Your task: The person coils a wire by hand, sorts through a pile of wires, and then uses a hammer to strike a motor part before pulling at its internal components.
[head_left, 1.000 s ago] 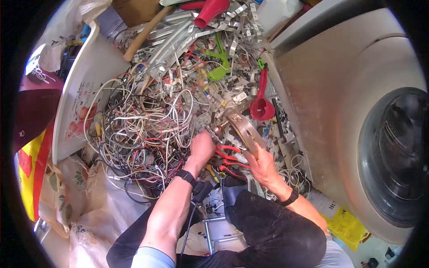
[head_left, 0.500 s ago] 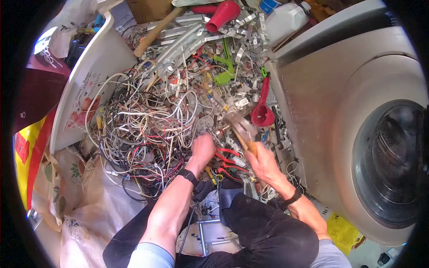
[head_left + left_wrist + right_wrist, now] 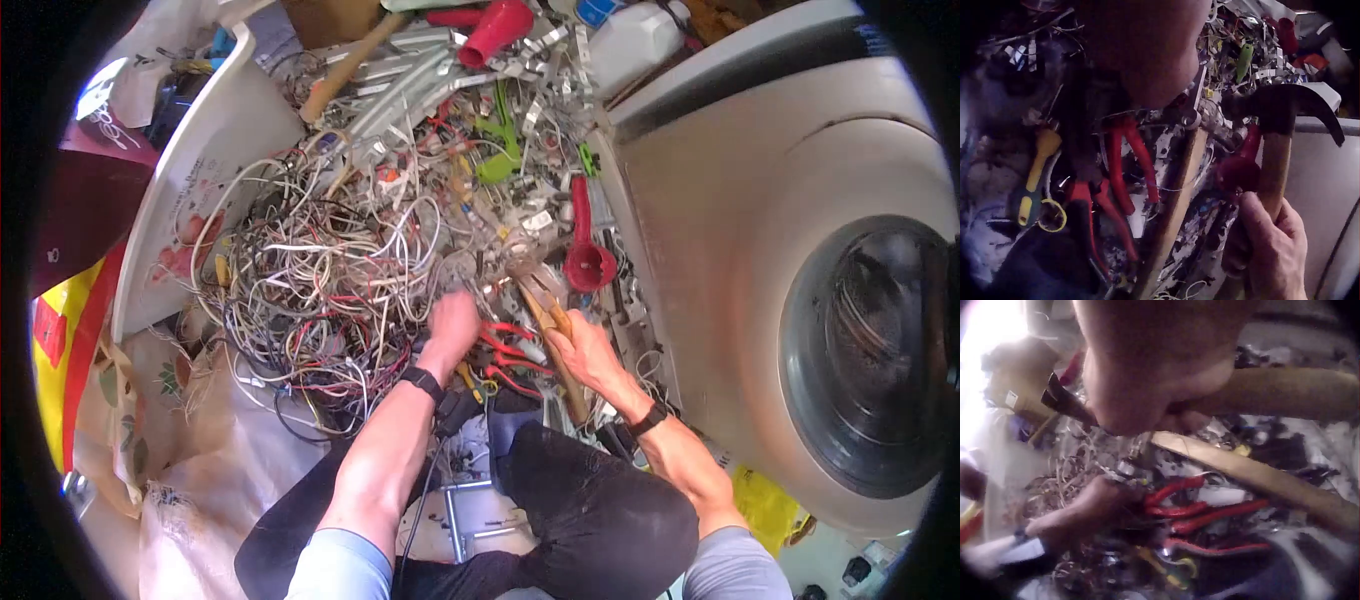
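My right hand [image 3: 585, 352] grips the wooden handle of a claw hammer [image 3: 1275, 112], whose dark head is raised in the left wrist view. Below it, a second wooden handle [image 3: 1175, 219] lies slanted over the scrap. Just left of the hammer, my left hand [image 3: 455, 322] is curled low with its fingertips on a small metal part [image 3: 490, 288], mostly hidden by the hand. Red-handled pliers [image 3: 1222, 515] lie close beside the left hand, along with a yellow-and-green screwdriver [image 3: 1038, 172].
A tangle of wires [image 3: 310, 290] spreads to the left, beside a white plastic tub wall [image 3: 205, 190]. Mixed metal and plastic scrap lies beyond, with a red plastic scoop-shaped piece [image 3: 590, 265] and a green one [image 3: 505, 140]. A front-loading washing machine [image 3: 720, 250] stands at the right.
The hammer in my right hand has swung and its head looks smaller in the head view; the lying wooden handle now shows under it. My left hand has stayed in place.
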Tool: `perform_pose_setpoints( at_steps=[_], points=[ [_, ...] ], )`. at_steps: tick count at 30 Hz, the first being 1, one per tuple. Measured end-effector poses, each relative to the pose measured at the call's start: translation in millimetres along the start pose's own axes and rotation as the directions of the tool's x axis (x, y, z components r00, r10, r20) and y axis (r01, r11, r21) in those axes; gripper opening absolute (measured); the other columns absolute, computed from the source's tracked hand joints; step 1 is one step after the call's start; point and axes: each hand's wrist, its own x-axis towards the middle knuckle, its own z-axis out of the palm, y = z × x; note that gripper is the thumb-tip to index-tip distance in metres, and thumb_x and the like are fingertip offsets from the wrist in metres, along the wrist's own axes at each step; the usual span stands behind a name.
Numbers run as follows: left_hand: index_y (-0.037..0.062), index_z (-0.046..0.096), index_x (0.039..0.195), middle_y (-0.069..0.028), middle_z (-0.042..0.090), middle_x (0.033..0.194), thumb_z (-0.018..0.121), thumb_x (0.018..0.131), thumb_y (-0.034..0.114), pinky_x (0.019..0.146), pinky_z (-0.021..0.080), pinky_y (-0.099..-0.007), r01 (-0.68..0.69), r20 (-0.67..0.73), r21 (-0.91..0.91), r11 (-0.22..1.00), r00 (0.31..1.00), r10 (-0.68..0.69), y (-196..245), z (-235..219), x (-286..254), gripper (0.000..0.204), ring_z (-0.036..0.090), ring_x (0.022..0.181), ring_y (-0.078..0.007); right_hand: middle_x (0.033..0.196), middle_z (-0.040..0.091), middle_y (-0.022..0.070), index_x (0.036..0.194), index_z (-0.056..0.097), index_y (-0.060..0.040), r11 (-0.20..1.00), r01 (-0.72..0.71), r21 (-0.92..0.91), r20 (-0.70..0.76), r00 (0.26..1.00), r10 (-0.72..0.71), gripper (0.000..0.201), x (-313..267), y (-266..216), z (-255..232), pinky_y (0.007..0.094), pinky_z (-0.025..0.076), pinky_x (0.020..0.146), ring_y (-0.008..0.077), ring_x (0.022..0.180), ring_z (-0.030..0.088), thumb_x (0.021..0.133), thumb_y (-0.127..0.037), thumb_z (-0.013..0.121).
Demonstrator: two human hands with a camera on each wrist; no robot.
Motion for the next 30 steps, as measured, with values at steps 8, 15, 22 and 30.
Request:
perform_pose_setpoints(
  at_steps=[8,15,22,30],
  points=[
    [-0.0043,0.071,0.096,-0.0299,0.073,0.093,0.064,0.083,0.007,0.081,0.059,-0.0539,0.023,-0.027,0.032,0.999,0.999,-0.022,-0.4,6.2,-0.9,0.018,0.072,0.090,-0.0470,0.072,0.057,-0.0010,0.097,0.060,-0.0040,0.761,0.564,0.320,-0.508,0.781,-0.365,0.009,-15.4,-132.1,-92.4,0.0251,0.045,0.055,0.0056,0.063,0.053,0.102,-0.012,0.062],
    [-0.0055,0.069,0.095,-0.0331,0.070,0.085,0.062,0.078,0.002,0.077,0.058,-0.0573,-0.030,-0.090,0.023,0.999,0.995,0.032,-6.1,5.1,-3.1,0.020,0.071,0.084,-0.0499,0.108,0.070,0.0256,0.133,0.059,-0.0048,0.998,0.011,-0.065,0.093,0.996,-0.005,0.040,-16.1,6.9,15.2,0.0465,0.057,0.087,0.0415,0.106,0.069,0.094,-0.012,0.061],
    [-0.0033,0.075,0.085,-0.0302,0.072,0.089,0.061,0.079,0.005,0.075,0.059,-0.0537,-0.014,-0.100,0.072,0.997,0.995,0.021,-2.8,9.1,1.8,0.017,0.072,0.086,-0.0468,0.083,0.069,0.0215,0.124,0.060,-0.0025,0.977,0.160,0.142,-0.213,0.969,-0.128,0.034,-15.4,-44.4,-40.6,0.0410,0.055,0.069,0.0334,0.077,0.072,0.098,-0.023,0.068],
    [-0.0032,0.076,0.087,-0.0296,0.072,0.091,0.062,0.079,0.006,0.078,0.059,-0.0545,0.026,-0.099,0.036,0.999,0.995,-0.022,3.1,4.2,1.0,0.018,0.073,0.087,-0.0466,0.124,0.067,0.0245,0.125,0.064,0.0020,0.901,0.430,0.054,-0.295,0.869,-0.397,0.035,-32.1,-102.6,-73.9,0.0399,0.055,0.089,0.0346,0.109,0.069,0.091,-0.004,0.064]
  ],
)
